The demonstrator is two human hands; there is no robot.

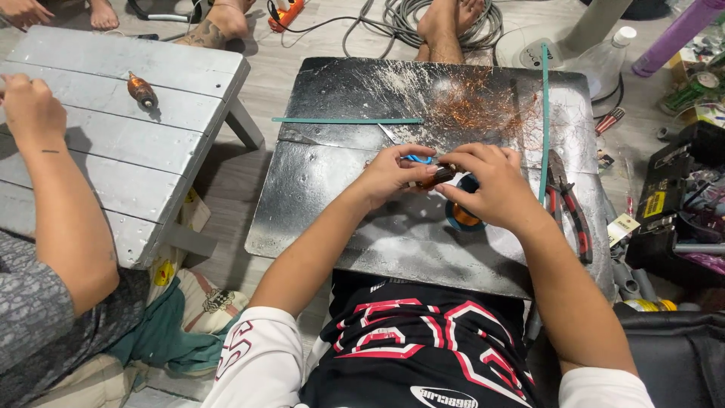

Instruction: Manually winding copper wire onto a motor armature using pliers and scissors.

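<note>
My left hand [390, 175] and my right hand [487, 181] meet over a scratched metal plate [355, 219] and together grip a small copper-wound rotor [438, 176]. A blue-handled tool [417, 159] peeks out just behind my left fingers. Under my right hand lies a blue spool of copper wire [462, 217], partly hidden. A tangle of loose copper wire [483, 106] is spread over the far part of the plate.
Red-handled pliers [568, 204] lie right of my hand. Two green strips [347, 120] rest on the plate. A co-worker's arm [57, 196] reaches over a grey wooden bench [143, 143] carrying another rotor [141, 90]. Cables, a fan base and a tool box surround.
</note>
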